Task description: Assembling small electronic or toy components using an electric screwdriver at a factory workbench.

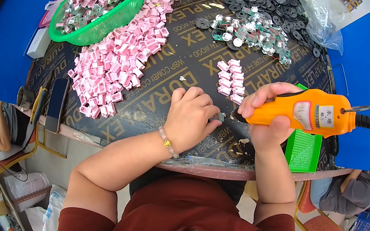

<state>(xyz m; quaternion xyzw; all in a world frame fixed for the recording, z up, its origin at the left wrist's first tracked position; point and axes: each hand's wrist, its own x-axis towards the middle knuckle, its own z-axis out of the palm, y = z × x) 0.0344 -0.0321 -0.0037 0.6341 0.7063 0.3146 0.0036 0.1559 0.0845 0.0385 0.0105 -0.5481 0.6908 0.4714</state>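
My right hand (270, 110) is wrapped round an orange electric screwdriver (309, 111), whose dark tip points left toward my left hand. Its black cord and metal hanging hook trail off to the right. With the fingers bent, my left hand (190, 115) pinches a small part with a green circuit board (220, 117) close to the table; the fingers cover most of it. Just beyond the screwdriver's tip, small pink plastic housings (230, 80) lie in two short rows. A tiny pale piece (182, 78) lies beyond my left hand.
Loose pink housings (117, 60) form a big pile at left, beside a heaped green basket (94, 33). Clear-domed circuit boards (256, 34) and black discs (296, 18) lie at the far right. A green tray (302, 152) stands by my right arm. A phone (57, 103) lies near the left edge.
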